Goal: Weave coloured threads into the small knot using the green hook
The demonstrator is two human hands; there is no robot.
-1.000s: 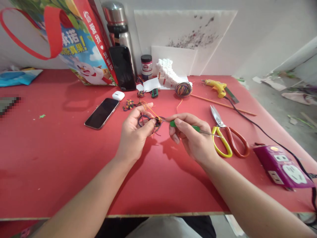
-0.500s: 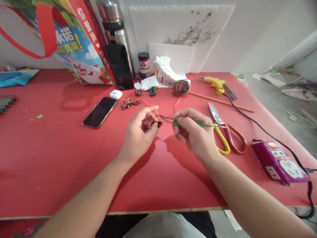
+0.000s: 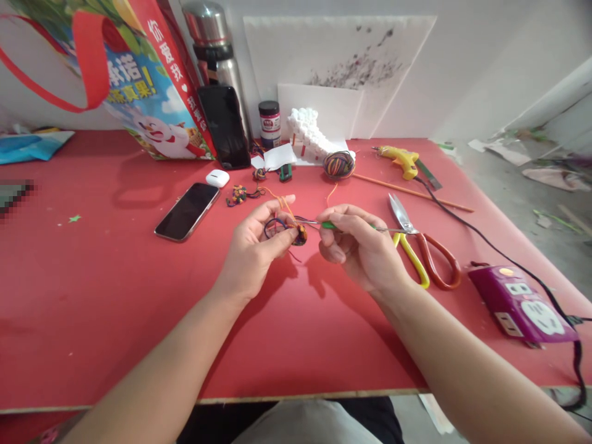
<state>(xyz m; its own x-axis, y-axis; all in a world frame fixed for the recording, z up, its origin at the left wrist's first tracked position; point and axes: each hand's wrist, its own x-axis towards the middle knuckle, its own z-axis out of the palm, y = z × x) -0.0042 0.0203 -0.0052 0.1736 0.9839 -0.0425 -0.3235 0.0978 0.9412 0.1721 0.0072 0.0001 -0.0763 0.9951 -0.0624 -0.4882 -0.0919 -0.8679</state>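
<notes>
Between the thumb and fingers of my left hand (image 3: 250,250) is a small crocheted piece (image 3: 301,235) in dark and orange cord. Loops of dark cord hang around those fingers, and an orange strand runs over the raised index finger. My right hand (image 3: 363,250) grips a crochet hook (image 3: 328,226) by its green handle. The hook's metal tip points left and lies at the upper side of the piece; whether it passes through a stitch I cannot tell. Beyond my hands lies a ball of multicoloured cord (image 3: 339,165), with an orange strand trailing toward me.
Scissors (image 3: 403,216) lie right of my right hand, near a purple power strip (image 3: 522,305) with a black cable. A yellow glue gun (image 3: 401,161) and a thin stick (image 3: 416,192) are behind. A phone (image 3: 187,213) and earbud case (image 3: 217,178) lie left.
My left hand has turned the crocheted piece so more of its face shows, and a loose cord end now hangs below it. The hook has shifted slightly, with its tip higher against the piece.
</notes>
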